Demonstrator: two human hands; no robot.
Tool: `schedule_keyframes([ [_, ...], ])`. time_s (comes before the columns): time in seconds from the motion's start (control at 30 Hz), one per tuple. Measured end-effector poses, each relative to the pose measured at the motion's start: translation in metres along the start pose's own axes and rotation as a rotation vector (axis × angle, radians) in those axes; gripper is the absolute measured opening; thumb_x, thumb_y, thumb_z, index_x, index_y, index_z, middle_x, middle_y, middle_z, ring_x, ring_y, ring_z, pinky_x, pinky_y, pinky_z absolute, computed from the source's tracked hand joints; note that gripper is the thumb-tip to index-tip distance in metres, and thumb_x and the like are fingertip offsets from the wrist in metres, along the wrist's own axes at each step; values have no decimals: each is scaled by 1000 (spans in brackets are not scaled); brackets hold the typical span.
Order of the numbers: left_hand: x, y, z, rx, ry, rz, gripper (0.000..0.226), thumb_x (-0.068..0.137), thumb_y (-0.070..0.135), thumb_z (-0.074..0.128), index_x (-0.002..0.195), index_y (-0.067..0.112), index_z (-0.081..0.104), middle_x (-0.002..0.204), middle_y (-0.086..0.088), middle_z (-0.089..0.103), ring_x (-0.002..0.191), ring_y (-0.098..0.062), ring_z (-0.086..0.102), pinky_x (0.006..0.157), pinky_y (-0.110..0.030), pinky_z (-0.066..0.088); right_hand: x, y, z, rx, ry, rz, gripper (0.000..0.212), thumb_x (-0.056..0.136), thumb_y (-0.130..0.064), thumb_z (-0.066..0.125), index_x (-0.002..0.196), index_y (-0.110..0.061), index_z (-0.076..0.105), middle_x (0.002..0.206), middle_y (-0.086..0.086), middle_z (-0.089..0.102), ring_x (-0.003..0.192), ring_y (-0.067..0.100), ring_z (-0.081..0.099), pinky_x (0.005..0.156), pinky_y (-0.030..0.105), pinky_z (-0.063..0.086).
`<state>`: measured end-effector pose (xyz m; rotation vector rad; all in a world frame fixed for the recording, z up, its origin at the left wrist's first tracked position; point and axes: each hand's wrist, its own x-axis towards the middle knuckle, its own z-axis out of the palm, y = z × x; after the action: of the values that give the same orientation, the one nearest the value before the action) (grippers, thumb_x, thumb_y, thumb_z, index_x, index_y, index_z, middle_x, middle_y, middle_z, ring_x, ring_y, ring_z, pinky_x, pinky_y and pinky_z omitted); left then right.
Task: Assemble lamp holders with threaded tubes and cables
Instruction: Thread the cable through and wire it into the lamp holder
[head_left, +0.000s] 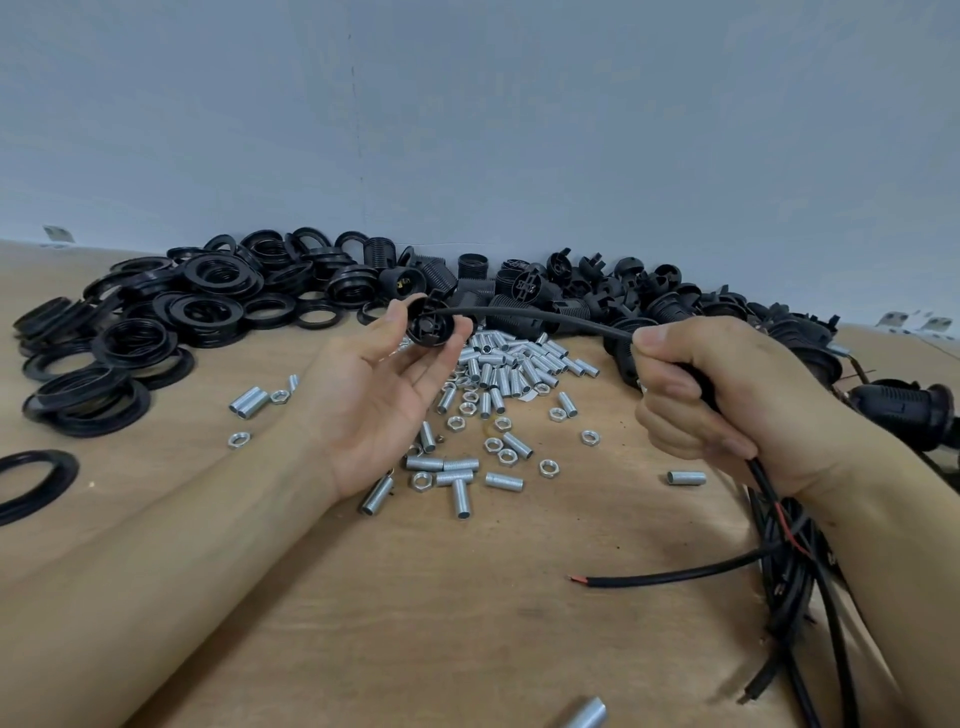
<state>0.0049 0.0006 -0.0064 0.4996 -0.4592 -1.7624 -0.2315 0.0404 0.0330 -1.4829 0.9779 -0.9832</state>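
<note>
Black plastic sits in my left hand (382, 387): palm up, its thumb and fingertips pinch a round lamp holder cap (431, 325) above the table, and a black cable (540, 314) runs from that cap across to my right hand (727, 400), whose fingers are curled tight round it. Below my right fist I see the cable drop into a loose bundle of cables (795, 582) with red cores showing at the ends. Under and between my hands lie silver threaded tubes (511, 364) and hex nuts (501, 449) on the wooden table (467, 623), with black threaded rings (156, 322) heaped at far left and lamp holder bodies (623, 296) piled along the grey wall (467, 114).
</note>
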Motion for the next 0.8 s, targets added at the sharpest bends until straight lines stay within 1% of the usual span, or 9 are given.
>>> schedule_keyframes([
  [0.07, 1, 0, 1, -4, 11, 8, 28, 99, 15, 55, 120, -2, 59, 116, -23, 66, 108, -30, 69, 82, -31, 60, 0, 0, -1, -21, 1, 3, 39, 84, -25, 45, 47, -18, 35, 27, -2, 23, 32, 9, 12, 37, 18, 18],
  [0.2, 1, 2, 1, 8, 28, 37, 34, 99, 16, 55, 129, -2, 56, 130, -22, 61, 116, -28, 65, 85, -31, 60, -1, 2, -4, -49, -1, 10, 39, 84, -26, 46, 47, -17, 34, 27, -2, 22, 33, 9, 11, 38, 18, 18],
  [0.3, -1, 0, 1, 76, -10, 58, 31, 99, 15, 54, 125, -1, 56, 124, -21, 65, 109, -29, 69, 84, -30, 59, 1, 3, -4, -77, 19, 11, 39, 84, -26, 47, 48, -18, 35, 27, -1, 22, 33, 9, 11, 39, 19, 17],
  [0.37, 0, -2, 1, 149, -33, 108, 37, 95, 14, 57, 130, 1, 55, 119, -17, 67, 105, -27, 71, 85, -30, 59, 1, 2, -4, -70, 41, 7, 39, 84, -26, 46, 47, -18, 35, 27, -1, 22, 33, 10, 11, 39, 18, 15],
  [0.47, -1, -1, 2, 215, -55, 204, 47, 82, 15, 67, 127, 6, 56, 110, -12, 69, 101, -27, 72, 84, -30, 59, 1, 0, -6, -23, 29, 53, 41, 87, -27, 45, 48, -20, 35, 28, -3, 22, 32, 10, 11, 38, 17, 15],
  [0.6, -1, 3, 0, 256, -109, 202, 21, 75, 21, 73, 95, 16, 71, 94, -2, 75, 98, -20, 72, 81, -25, 57, 1, 0, -8, -43, -32, 230, 45, 91, -25, 37, 47, -20, 35, 28, -4, 20, 31, 8, 10, 37, 13, 13],
  [0.67, 0, 3, -1, 295, -81, 240, 36, 68, 16, 77, 103, 14, 68, 96, -4, 75, 95, -19, 73, 79, -26, 58, 1, 1, -9, -78, -74, 291, 44, 90, -25, 38, 46, -20, 35, 28, -5, 20, 31, 8, 10, 37, 13, 11],
  [0.73, 1, 3, -2, 329, -50, 282, 52, 61, 13, 81, 110, 13, 64, 95, -4, 75, 91, -19, 73, 75, -26, 58, -2, 0, -10, -41, -185, 349, 43, 86, -29, 47, 45, -20, 36, 28, -6, 21, 30, 8, 11, 38, 17, 7],
  [0.8, 1, 3, -1, 361, -55, 283, 51, 63, 15, 82, 111, 13, 64, 94, -3, 75, 86, -17, 73, 73, -25, 58, -5, -2, -13, 70, -353, 391, 40, 83, -30, 49, 46, -21, 39, 27, -7, 21, 30, 7, 14, 37, 21, 6],
])
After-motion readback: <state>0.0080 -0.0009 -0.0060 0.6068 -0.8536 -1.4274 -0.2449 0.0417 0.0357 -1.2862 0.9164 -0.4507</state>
